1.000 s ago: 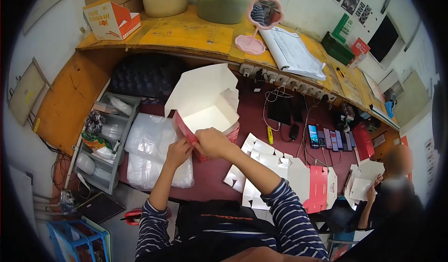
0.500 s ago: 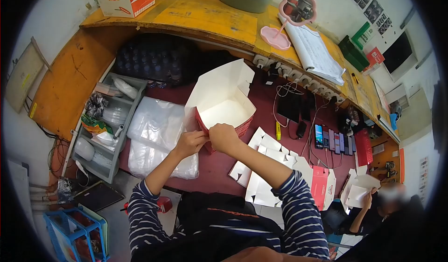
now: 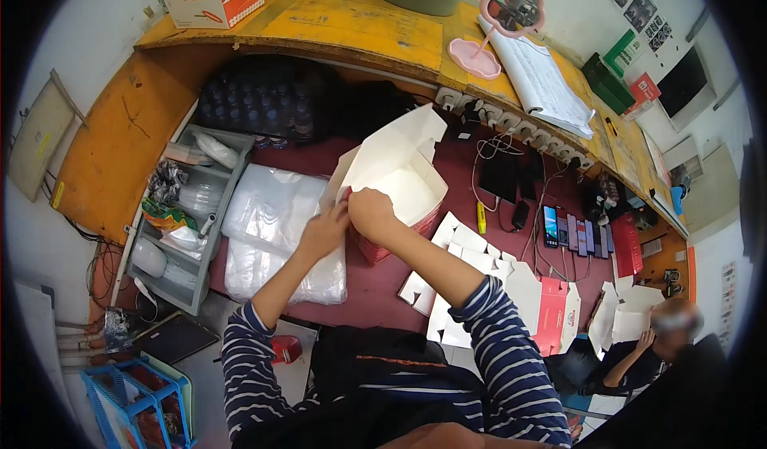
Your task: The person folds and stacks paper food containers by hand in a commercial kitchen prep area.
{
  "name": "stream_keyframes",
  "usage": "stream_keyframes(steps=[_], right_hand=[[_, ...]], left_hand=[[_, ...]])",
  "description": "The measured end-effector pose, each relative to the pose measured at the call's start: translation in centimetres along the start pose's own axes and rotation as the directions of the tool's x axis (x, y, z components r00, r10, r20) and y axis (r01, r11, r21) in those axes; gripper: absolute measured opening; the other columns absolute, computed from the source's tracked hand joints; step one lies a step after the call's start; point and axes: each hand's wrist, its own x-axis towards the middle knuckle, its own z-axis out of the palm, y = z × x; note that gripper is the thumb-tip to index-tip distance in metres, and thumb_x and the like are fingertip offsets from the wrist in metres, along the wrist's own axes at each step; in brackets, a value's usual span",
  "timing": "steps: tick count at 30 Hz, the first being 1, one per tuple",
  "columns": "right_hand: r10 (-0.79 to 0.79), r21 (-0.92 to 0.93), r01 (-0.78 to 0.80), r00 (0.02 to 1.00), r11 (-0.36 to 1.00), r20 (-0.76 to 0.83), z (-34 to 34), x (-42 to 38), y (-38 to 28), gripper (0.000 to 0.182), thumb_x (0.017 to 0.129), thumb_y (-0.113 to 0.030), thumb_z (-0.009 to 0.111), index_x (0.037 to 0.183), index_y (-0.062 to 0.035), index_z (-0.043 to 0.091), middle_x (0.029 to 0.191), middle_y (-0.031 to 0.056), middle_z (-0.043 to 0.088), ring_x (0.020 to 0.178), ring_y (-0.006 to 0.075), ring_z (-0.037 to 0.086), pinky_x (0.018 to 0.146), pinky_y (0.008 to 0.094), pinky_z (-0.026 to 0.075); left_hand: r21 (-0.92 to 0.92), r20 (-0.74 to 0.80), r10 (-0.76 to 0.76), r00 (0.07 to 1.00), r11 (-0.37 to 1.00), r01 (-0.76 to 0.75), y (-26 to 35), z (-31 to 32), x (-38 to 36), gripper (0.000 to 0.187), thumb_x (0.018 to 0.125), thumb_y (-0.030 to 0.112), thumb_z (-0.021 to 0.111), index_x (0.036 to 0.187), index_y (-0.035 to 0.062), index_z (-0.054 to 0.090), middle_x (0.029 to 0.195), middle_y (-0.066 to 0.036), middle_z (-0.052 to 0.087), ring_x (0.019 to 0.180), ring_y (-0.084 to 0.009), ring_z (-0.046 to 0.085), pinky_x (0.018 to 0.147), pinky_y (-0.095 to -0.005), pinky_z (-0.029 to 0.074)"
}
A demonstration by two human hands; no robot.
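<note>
My right hand (image 3: 372,212) curls tightly on the open box's (image 3: 409,188) corner, my left hand (image 3: 323,232) pinching it just alongside.

White-orange box (image 3: 200,9): "in every" legible.

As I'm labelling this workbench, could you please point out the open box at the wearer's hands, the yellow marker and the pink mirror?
Open box (image 3: 413,193): head view, on its white inside.
Yellow marker (image 3: 481,219): head view, on its barrel.
Pink mirror (image 3: 512,8): head view, on its glass.
</note>
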Motion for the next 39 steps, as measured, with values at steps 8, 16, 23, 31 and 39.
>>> stream_keyframes(steps=[8, 16, 23, 31, 39], right_hand=[[0.056, 0.015, -0.058, 0.99, 0.998, 0.132, 1.7, 1.0, 1.9, 0.022, 0.076, -0.02, 0.049, 0.074, -0.0023, 0.062, 0.078, 0.0137, 0.062, 0.072, 0.0242, 0.061, 0.059, 0.0314, 0.05], [0.421, -0.067, -0.468, 0.843, 0.881, -0.335, -1.4, 2.5, 13.4, 0.054, 0.076, -0.048, 0.047, 0.098, 0.0012, 0.052, 0.095, 0.0204, 0.055, 0.081, 0.0315, 0.055, 0.073, 0.0393, 0.044], [0.317, 0.21, -0.331, 0.943, 0.92, 0.099, -0.5, 1.4, 17.6, 0.048, 0.08, -0.047, 0.04, 0.101, -0.0061, 0.054, 0.105, 0.0162, 0.053, 0.097, 0.0311, 0.051, 0.08, 0.0378, 0.042], [0.543, 0.568, -0.113, 0.491, 0.815, -0.682, 1.1, -4.9, 16.1, 0.034, 0.081, -0.033, 0.046, 0.067, -0.0024, 0.053, 0.066, 0.0145, 0.053, 0.063, 0.0337, 0.051, 0.056, 0.0404, 0.038], [0.624, -0.058, -0.697, 0.597, 0.714, 0.504, 16.8, -27.0, 14.6, 0.086, 0.055, -0.077, 0.044, 0.099, -0.005, 0.058, 0.103, 0.012, 0.057, 0.097, 0.0255, 0.053, 0.078, 0.0361, 0.043]], left_hand=[[0.194, 0.119, -0.098, 0.988, 0.978, 0.073, -0.6, 1.8, -0.7, 0.027, 0.073, 0.008, 0.051, 0.099, 0.0057, 0.049, 0.102, -0.007, 0.05, 0.064, -0.019, 0.057, 0.045, -0.0295, 0.046], [-0.069, -0.121, 0.05, 0.991, 0.996, -0.059, 2.3, 1.6, -0.3, 0.056, 0.068, 0.031, 0.063, 0.113, 0.0061, 0.041, 0.111, -0.014, 0.043, 0.104, -0.034, 0.042, 0.083, -0.0404, 0.039], [-0.032, -0.149, 0.172, 0.974, 0.983, -0.179, 2.2, 4.3, 0.0, 0.06, 0.048, 0.038, 0.075, 0.087, 0.0071, 0.041, 0.092, -0.012, 0.043, 0.095, -0.0326, 0.041, 0.083, -0.0446, 0.033], [0.036, -0.162, 0.209, 0.965, 0.978, -0.205, 2.3, 3.5, -0.1, 0.055, 0.047, 0.04, 0.074, 0.069, 0.0053, 0.038, 0.076, -0.011, 0.041, 0.076, -0.03, 0.042, 0.073, -0.0398, 0.037], [0.028, -0.143, -0.001, 0.99, 1.0, 0.005, 3.6, 3.3, -0.3, 0.054, 0.05, 0.031, 0.074, 0.086, 0.0044, 0.044, 0.091, -0.011, 0.046, 0.1, -0.0339, 0.04, 0.085, -0.0438, 0.034]])
